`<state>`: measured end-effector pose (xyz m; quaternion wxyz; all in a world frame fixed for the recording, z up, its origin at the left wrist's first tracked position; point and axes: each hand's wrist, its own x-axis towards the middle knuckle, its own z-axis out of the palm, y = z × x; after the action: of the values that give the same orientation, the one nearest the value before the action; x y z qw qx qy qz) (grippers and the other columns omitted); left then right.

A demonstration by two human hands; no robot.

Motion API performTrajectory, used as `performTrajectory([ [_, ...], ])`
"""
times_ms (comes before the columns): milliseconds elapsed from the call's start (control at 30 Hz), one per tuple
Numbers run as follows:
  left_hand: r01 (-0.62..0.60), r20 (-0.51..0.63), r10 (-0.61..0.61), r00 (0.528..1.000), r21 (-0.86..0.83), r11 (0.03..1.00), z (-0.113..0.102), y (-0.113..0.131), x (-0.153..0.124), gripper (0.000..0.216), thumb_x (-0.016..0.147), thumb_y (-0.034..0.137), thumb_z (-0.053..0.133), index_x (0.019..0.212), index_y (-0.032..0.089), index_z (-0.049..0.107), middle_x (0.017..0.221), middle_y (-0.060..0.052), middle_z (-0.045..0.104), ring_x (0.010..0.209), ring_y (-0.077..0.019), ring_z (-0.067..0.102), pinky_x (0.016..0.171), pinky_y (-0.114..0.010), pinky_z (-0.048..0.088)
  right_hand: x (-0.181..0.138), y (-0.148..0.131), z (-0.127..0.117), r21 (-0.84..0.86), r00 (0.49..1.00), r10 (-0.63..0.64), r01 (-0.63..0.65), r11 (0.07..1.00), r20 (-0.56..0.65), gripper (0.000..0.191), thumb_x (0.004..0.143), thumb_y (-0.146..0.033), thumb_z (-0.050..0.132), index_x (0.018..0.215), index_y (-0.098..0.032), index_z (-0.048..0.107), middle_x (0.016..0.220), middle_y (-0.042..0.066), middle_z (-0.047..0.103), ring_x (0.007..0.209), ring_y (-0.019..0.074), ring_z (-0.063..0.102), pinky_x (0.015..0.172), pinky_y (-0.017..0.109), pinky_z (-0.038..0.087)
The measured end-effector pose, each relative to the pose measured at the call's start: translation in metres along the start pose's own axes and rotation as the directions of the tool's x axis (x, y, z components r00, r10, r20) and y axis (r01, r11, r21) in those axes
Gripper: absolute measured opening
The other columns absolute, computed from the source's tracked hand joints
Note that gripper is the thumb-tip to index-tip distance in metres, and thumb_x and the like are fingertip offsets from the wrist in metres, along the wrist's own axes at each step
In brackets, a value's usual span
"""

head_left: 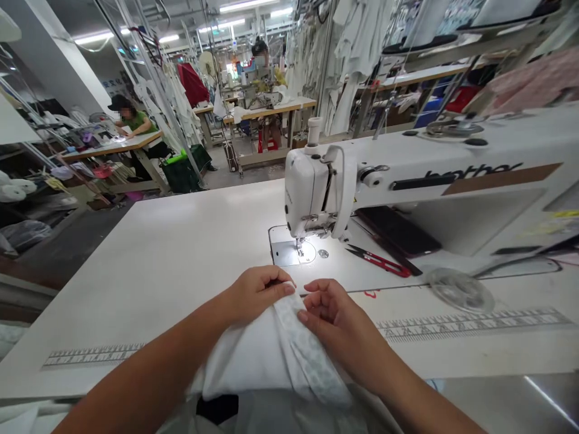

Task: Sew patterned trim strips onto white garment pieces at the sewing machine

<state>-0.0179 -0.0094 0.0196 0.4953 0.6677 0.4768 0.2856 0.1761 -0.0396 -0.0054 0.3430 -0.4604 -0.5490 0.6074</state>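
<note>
A piece of white cloth [253,355] with a pale patterned band [304,343] along one side hangs over the table's front edge. My left hand [256,295] is closed, pinching the top end of the band between thumb and fingers. At the band's right edge, my right hand [337,316] has its fingers curled and its thumb against the cloth. Just beyond both hands is the sewing machine's presser foot [300,246], lit from above, with no cloth visible under it. The lower part of the cloth drops toward my lap.
The white sewing machine [312,187] stands on the white table [194,253]. Red-handled thread snips [384,263], a dark phone [402,232] and a clear plastic bobbin-like disc [460,289] lie to the right. A printed ruler strip [456,325] runs along the front. Co-workers sit farther back.
</note>
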Motion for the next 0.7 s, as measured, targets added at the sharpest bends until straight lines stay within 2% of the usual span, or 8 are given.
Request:
performTrajectory([
  [100,0.032,-0.055,-0.033,0.998,-0.019,0.999,0.002,0.000,0.002,0.020,0.084,0.035,0.060,0.085,0.016,0.067,0.079,-0.001,0.062,0.075,-0.0134,0.053,0.068,-0.024,0.041,0.001,-0.001,-0.002,-0.058,1.000,-0.002,0.001,0.998,-0.008,0.026,0.086,-0.035,0.058,0.107,-0.025,0.045,0.081,-0.002,0.057,0.072,0.0151,0.056,0.063,0.028,0.045],
  [267,0.078,-0.143,-0.050,0.989,0.198,0.977,0.003,0.003,0.013,0.023,0.084,0.038,0.059,0.076,0.017,0.064,0.064,0.004,0.054,0.063,-0.0115,0.048,0.059,-0.023,0.037,0.006,-0.009,-0.006,-0.306,0.998,-0.056,0.054,0.951,0.000,0.022,0.090,-0.035,0.049,0.110,-0.026,0.044,0.074,-0.003,0.059,0.066,0.0164,0.058,0.057,0.028,0.041],
  [367,0.027,-0.130,0.029,0.991,0.409,0.912,0.002,0.002,0.025,0.023,0.086,0.037,0.056,0.074,0.019,0.063,0.061,0.005,0.054,0.060,-0.0110,0.049,0.055,-0.023,0.037,0.013,-0.017,-0.010,-0.507,0.998,-0.066,0.062,0.860,0.010,0.022,0.091,-0.032,0.047,0.112,-0.026,0.043,0.072,-0.005,0.062,0.066,0.0169,0.060,0.059,0.029,0.042],
  [467,-0.035,-0.086,0.098,0.991,0.546,0.837,0.002,-0.002,0.038,0.021,0.087,0.033,0.055,0.073,0.020,0.063,0.068,0.004,0.061,0.065,-0.0119,0.054,0.058,-0.023,0.039,0.021,-0.021,-0.014,-0.701,0.998,-0.056,0.060,0.711,0.030,0.023,0.089,-0.026,0.047,0.112,-0.025,0.044,0.074,-0.004,0.064,0.065,0.0167,0.061,0.057,0.028,0.040],
  [600,-0.055,-0.096,0.147,0.984,0.625,0.779,0.007,-0.008,0.048,0.015,0.086,0.030,0.059,0.077,0.020,0.063,0.084,0.000,0.064,0.078,-0.0155,0.058,0.066,-0.027,0.044,0.033,-0.021,-0.019,-0.792,0.997,-0.057,0.074,0.606,0.050,0.025,0.086,-0.024,0.052,0.111,-0.024,0.049,0.071,-0.003,0.064,0.063,0.0173,0.060,0.051,0.026,0.034],
  [700,-0.073,-0.105,0.201,0.974,0.695,0.715,0.013,-0.008,0.047,0.007,0.087,0.024,0.060,0.084,0.018,0.062,0.092,-0.004,0.062,0.089,-0.0192,0.057,0.074,-0.030,0.047,0.037,-0.023,-0.022,-0.838,0.994,-0.063,0.108,0.534,0.088,0.017,0.086,-0.026,0.057,0.103,-0.022,0.057,0.067,-0.002,0.064,0.064,0.0193,0.060,0.051,0.027,0.032],
])
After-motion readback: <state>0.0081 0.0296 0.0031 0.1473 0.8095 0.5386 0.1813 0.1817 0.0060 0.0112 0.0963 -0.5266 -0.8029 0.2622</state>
